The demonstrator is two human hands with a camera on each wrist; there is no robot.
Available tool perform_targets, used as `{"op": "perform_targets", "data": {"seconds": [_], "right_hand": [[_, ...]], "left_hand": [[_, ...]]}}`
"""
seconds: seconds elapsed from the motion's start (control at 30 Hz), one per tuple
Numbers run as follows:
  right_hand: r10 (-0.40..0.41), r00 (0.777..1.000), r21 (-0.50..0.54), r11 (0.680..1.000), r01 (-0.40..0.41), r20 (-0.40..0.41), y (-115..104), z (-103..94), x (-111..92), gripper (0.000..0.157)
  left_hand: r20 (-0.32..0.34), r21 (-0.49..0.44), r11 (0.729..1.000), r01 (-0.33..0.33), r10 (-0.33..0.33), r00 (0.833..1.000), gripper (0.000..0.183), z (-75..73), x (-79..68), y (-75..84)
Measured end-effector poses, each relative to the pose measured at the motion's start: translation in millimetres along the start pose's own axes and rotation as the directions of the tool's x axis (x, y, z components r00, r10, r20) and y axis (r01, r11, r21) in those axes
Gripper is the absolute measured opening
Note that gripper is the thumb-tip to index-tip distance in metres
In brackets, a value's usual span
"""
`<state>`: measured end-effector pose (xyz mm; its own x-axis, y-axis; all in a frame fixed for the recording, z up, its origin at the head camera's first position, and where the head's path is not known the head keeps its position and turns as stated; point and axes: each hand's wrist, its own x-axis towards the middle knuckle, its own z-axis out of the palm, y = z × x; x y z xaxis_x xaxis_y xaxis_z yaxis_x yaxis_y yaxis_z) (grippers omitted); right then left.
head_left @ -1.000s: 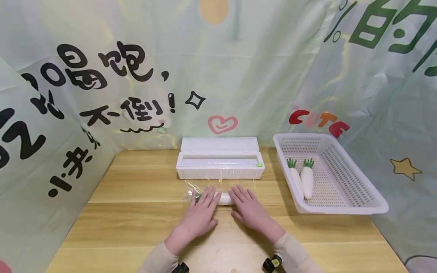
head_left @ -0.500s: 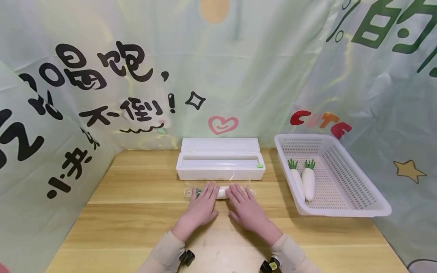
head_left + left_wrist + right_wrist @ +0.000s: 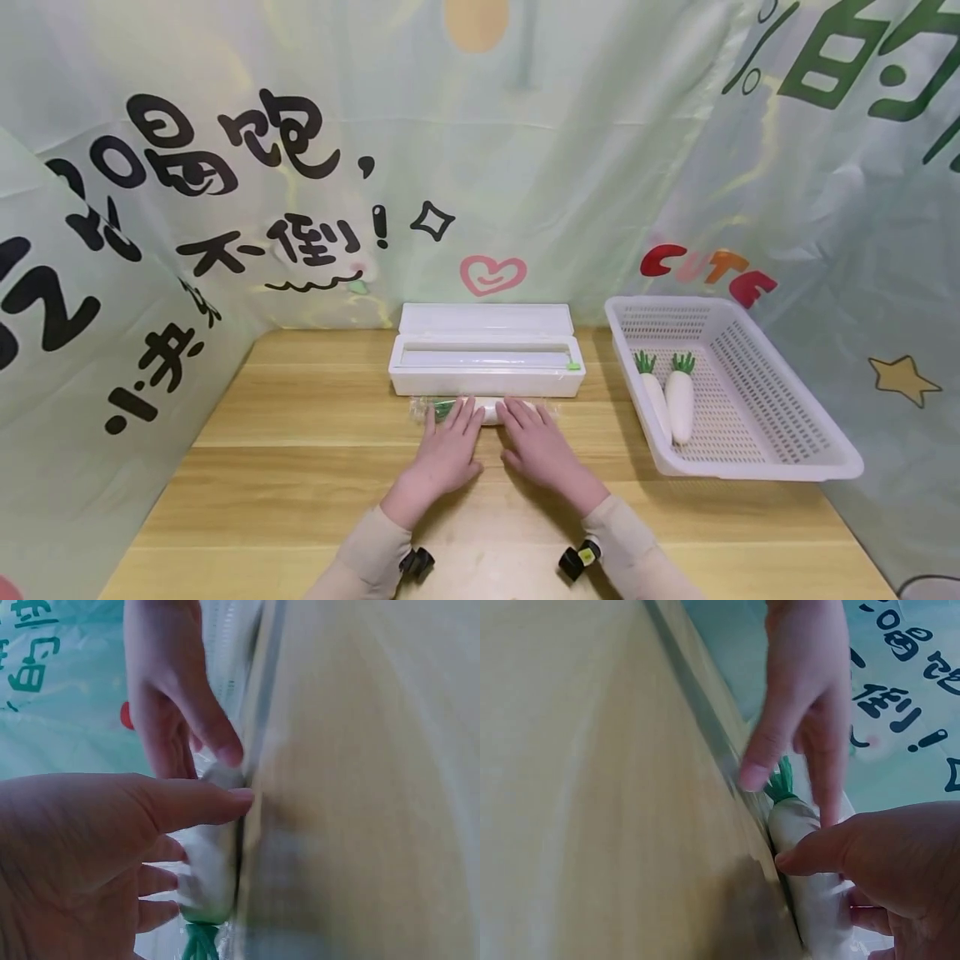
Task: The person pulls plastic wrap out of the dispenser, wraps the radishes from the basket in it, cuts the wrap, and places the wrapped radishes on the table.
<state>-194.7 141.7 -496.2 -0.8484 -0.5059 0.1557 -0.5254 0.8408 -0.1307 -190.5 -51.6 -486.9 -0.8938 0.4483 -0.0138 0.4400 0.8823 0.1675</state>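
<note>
A white radish (image 3: 490, 411) with green leaves lies crosswise on the table, wrapped in clear cling film (image 3: 417, 407) that sticks out past both ends. Straight fingers of my left hand (image 3: 446, 454) rest on its leafy end. My right hand (image 3: 545, 447) lies over the other end, fingers extended too. In the left wrist view the radish (image 3: 206, 877) shows beside the left thumb and fingertips; the right wrist view has its leaves (image 3: 781, 780) at the far end. Just behind stands a white cling film dispenser (image 3: 486, 384), lid raised. Fingers hide part of the radish.
To the right, a white perforated basket (image 3: 757, 425) holds two more white radishes (image 3: 680, 407). A printed cloth backdrop (image 3: 570, 192) encloses the wooden table (image 3: 285, 492) at the back and sides.
Both hands have moved forward, rolling the radish away from me toward the dispenser. Film that stretched up to the dispenser is now wound round the radish.
</note>
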Motion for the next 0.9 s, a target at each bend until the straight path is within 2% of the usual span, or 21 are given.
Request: {"op": "perform_targets", "data": {"seconds": [0.17, 0.23, 0.3, 0.37, 0.47, 0.53, 0.6, 0.67, 0.8, 0.9], "right_hand": [[0.0, 1.0, 0.03, 1.0, 0.0, 0.013, 6.5, -3.0, 9.4, 0.071], [-0.001, 1.0, 0.092, 0.996, 0.003, -0.029, 10.4, -5.6, 10.4, 0.065], [0.005, 0.994, 0.166, 0.986, 0.013, -0.109, 15.4, -8.3, 10.8, 0.058], [0.022, 0.973, 0.228, 0.973, 0.032, -0.228, 21.7, -11.2, 12.0, 0.052], [0.086, 0.917, 0.287, 0.958, 0.032, -0.39, 35.8, -15.0, 14.5, 0.051], [0.153, 0.88, 0.316, 0.949, -0.003, -0.45, 48.8, -16.5, 17.2, 0.056], [0.238, 0.86, 0.36, 0.93, -0.069, -0.45, 62.9, -16.9, 19.4, 0.065], [0.318, 0.854, 0.399, 0.906, -0.144, -0.412, 77.4, -15.5, 22.1, 0.078], [0.421, 0.86, 0.439, 0.856, -0.272, -0.288, 100.3, -11.5, 25.7, 0.1], [0.439, 0.868, 0.434, 0.845, -0.313, -0.23, 111.5, -8.1, 27.6, 0.109]], "left_hand": [[-0.01, 0.0, 1.0, 0.013, -0.013, 1.0, 0.085, 0.5, 6.7, -2.8], [-0.016, -0.005, 1.0, 0.013, -0.013, 1.0, 0.084, -0.9, 9.0, -3.4], [-0.01, -0.014, 1.0, 0.014, -0.014, 1.0, 0.084, -2.3, 10.9, -4.2], [-0.006, -0.019, 1.0, 0.014, -0.014, 1.0, 0.083, -3.0, 11.9, -5.3], [0.006, -0.023, 0.999, 0.029, -0.029, 1.0, 0.084, -3.2, 12.7, -6.2], [0.005, -0.023, 0.999, 0.035, -0.035, 0.999, 0.083, -3.1, 12.9, -6.3], [0.0, -0.034, 0.999, 0.036, -0.036, 0.999, 0.083, -3.1, 13.1, -6.3], [-0.006, -0.045, 0.999, 0.028, -0.028, 1.0, 0.083, -2.9, 13.5, -6.7], [-0.019, -0.077, 0.997, 0.004, -0.006, 1.0, 0.081, -2.4, 13.8, -7.9], [-0.029, -0.088, 0.996, -0.009, 0.006, 1.0, 0.079, -2.7, 13.6, -9.2]]}}
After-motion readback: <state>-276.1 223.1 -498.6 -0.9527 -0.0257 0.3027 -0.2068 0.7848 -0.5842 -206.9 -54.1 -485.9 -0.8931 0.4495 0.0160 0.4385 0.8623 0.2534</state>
